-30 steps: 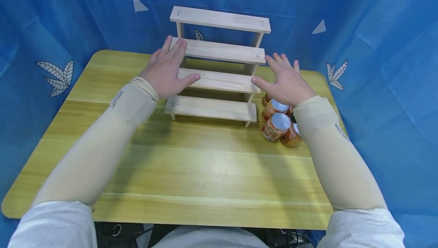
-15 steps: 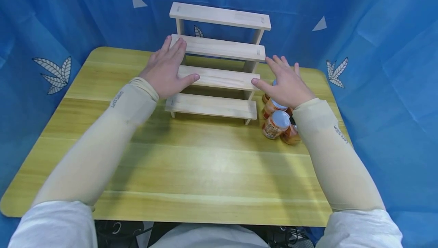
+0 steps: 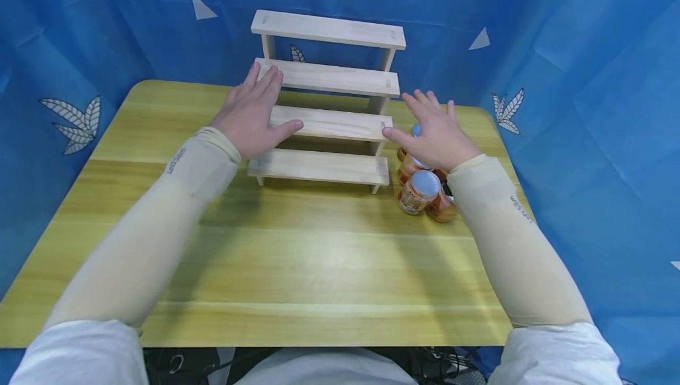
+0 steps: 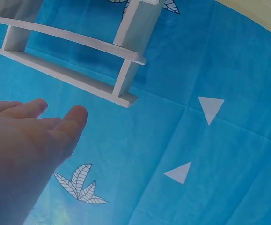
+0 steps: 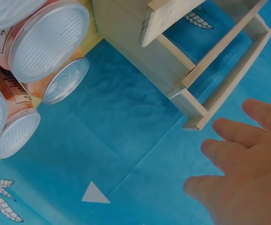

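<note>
Stepped wooden rack (image 3: 325, 101) standing at the far middle of the tabletop (image 3: 297, 255), flanked by the left hand (image 3: 252, 114) and right hand (image 3: 435, 134), each grip spread flat with thumb at the second step's end, the right above clustered jars (image 3: 419, 190).

Head view: I look forward and down from above the table (image 3: 297, 267). Left wrist view: close, angled up past the stepped shelf (image 4: 79, 61) to the blue backdrop (image 4: 205, 154). Right wrist view: close, likewise upward. All three views share the shelf.
</note>
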Demonstrator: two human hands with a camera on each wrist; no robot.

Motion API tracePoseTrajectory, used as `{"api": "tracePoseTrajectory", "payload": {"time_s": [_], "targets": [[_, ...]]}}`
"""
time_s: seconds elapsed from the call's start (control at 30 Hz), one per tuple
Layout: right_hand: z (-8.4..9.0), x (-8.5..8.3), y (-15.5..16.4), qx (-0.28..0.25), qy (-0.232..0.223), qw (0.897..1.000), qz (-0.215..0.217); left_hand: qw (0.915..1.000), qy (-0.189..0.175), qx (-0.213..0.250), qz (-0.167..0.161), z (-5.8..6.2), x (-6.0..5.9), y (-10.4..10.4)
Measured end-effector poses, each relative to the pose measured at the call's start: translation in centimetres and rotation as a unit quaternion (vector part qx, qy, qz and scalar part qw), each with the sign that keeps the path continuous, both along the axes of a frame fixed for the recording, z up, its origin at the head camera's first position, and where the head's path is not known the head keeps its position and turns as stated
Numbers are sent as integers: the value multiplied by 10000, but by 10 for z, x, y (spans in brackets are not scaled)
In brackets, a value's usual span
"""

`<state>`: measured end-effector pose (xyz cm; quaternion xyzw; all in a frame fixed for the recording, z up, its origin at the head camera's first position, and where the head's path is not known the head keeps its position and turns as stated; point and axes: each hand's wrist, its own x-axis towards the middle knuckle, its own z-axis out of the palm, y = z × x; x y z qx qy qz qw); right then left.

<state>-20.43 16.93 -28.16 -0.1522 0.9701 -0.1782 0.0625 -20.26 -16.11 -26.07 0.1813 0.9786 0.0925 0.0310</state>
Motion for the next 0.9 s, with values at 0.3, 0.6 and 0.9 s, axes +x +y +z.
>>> {"api": "tracePoseTrajectory", "payload": {"time_s": [0.3,0.6,0.9], "targets": [[-6,1,7,-63,-11,10000,-11,9999,-81,83,-72,-2,-1,12],[-15,4,-4,-282,320,9984,368,9993,-40,308,-217,-1,8,21],[-23,29,-53,-1481,462,9725,1735,9647,249,2573,-493,19,23,55]]}}
